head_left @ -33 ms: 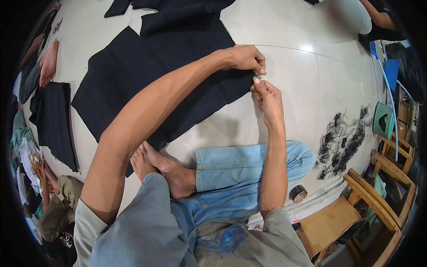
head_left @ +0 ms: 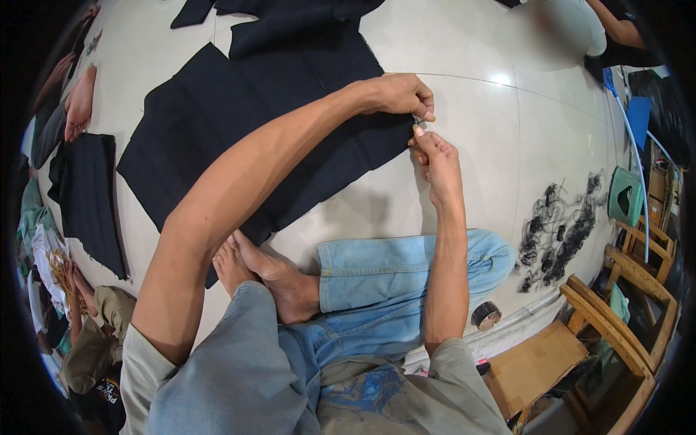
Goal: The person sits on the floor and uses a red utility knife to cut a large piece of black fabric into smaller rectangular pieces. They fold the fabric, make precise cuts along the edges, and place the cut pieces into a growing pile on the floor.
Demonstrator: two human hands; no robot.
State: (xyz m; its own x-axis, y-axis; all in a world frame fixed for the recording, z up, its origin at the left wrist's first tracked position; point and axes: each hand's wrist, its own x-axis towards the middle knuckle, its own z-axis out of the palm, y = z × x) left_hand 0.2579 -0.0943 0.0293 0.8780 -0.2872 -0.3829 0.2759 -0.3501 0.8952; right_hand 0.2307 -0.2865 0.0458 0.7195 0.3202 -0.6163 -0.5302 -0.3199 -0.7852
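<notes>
Dark navy cloth (head_left: 290, 65) lies in large pieces on the pale tiled floor. At its right corner, my left hand (head_left: 399, 94) is bent over the edge, thumb and fingertips pinched together. Just below it, my right hand (head_left: 435, 156) pinches at the same corner, the tip of its thumb close to the left one's fingertips. Something small and thin shows between them, too small to name; whether each hand grips cloth or that thing I cannot tell. My bare feet (head_left: 268, 275) rest at the cloth's lower edge.
Another dark piece (head_left: 87, 203) lies left, beside co-workers' feet (head_left: 78, 109) and clothing. A co-worker (head_left: 616, 22) sits at upper right. Loose dark fibres (head_left: 551, 232) lie right, with a roll of tape (head_left: 486, 315), cardboard (head_left: 533, 359), wooden frames (head_left: 609, 326) and a green plastic item (head_left: 625, 196).
</notes>
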